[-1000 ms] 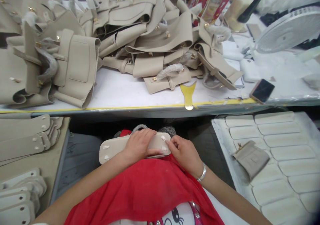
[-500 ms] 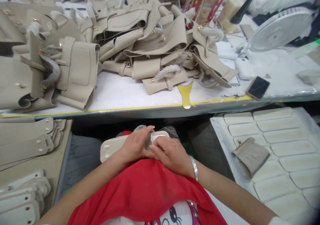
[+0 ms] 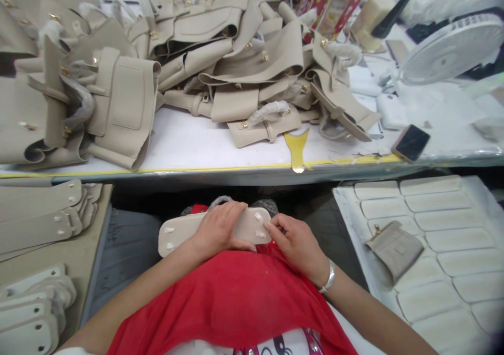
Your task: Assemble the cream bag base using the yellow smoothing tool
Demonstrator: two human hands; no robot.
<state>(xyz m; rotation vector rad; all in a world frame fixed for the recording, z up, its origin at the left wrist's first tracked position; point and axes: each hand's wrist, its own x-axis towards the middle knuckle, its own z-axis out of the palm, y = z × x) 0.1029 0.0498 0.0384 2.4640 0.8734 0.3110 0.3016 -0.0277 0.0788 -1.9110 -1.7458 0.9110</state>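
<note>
A beige bag base panel (image 3: 185,228) with rounded ends lies across my lap, its small white-wrapped studs showing at both ends. My left hand (image 3: 222,226) is closed over its middle, fingers along the far edge and thumb along the near edge. At the panel's right end my right hand (image 3: 297,244) is pinched, thumb and forefinger together right beside the white-wrapped studs (image 3: 260,234). Whatever those fingertips hold, if anything, is too small to make out. A silver bracelet (image 3: 329,277) is on my right wrist.
Unfinished beige bags (image 3: 129,97) are heaped on the white table (image 3: 189,142). Near its front edge lie a yellow tool (image 3: 296,147) and a phone (image 3: 411,142); a white fan (image 3: 444,55) sits behind. Strap pieces (image 3: 39,202) are stacked left; pale panels (image 3: 444,218) and a small pouch (image 3: 396,250) lie right.
My right hand has moved right, off the panel's upper face to its right end, so the studs there now show. My left hand keeps its hold on the middle.
</note>
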